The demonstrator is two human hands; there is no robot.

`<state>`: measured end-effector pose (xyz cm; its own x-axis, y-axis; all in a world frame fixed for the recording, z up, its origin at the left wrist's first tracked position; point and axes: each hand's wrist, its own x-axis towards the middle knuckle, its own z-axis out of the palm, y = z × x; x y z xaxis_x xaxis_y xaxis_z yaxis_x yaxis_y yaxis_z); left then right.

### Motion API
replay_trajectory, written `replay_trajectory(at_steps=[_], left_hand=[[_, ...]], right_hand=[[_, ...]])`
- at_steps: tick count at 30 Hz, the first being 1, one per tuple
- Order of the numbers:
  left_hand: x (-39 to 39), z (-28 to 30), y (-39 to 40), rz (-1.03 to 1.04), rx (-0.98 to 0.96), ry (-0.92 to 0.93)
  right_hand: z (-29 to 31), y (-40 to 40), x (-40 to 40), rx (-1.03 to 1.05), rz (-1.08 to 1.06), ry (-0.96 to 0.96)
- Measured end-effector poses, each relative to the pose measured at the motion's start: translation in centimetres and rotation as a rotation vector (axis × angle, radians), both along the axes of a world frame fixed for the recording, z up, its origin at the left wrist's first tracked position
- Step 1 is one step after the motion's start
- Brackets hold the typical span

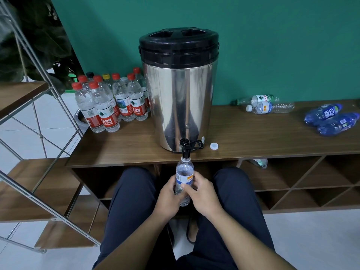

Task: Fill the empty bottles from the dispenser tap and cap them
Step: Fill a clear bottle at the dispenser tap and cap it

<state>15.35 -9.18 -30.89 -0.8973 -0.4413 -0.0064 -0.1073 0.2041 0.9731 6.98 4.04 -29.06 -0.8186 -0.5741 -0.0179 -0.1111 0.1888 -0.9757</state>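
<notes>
Both hands, left (169, 193) and right (202, 193), clasped round bottle (184, 174), mouth right under tap (184, 148). Filling step, looks nearly full. Next: shut lever, grab white cap (214, 146) off desk (126, 145), screw on.

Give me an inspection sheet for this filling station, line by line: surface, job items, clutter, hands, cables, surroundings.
Surface: wooden shelf top, cubbies below.
Job's things: steel dispenser stands on it; bottle held upright with its mouth under the black tap; white cap lies loose beside the dispenser; capped upright bottles grouped left of it.
Clutter: two clear bottles and two blue bottles lie on their sides at right.
Hands: left hand and right hand both grip the bottle.
Cables: nothing seen.
Surroundings: green wall, metal-framed shelving at left, white floor.
</notes>
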Motion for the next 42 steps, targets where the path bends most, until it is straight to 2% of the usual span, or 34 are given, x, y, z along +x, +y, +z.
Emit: replay_trajectory(at_steps=[42], left_hand=[[0.06,0.11,0.05,-0.001,-0.009,0.014]], right_hand=[[0.02,0.01,0.09,-0.022,-0.009,0.0]])
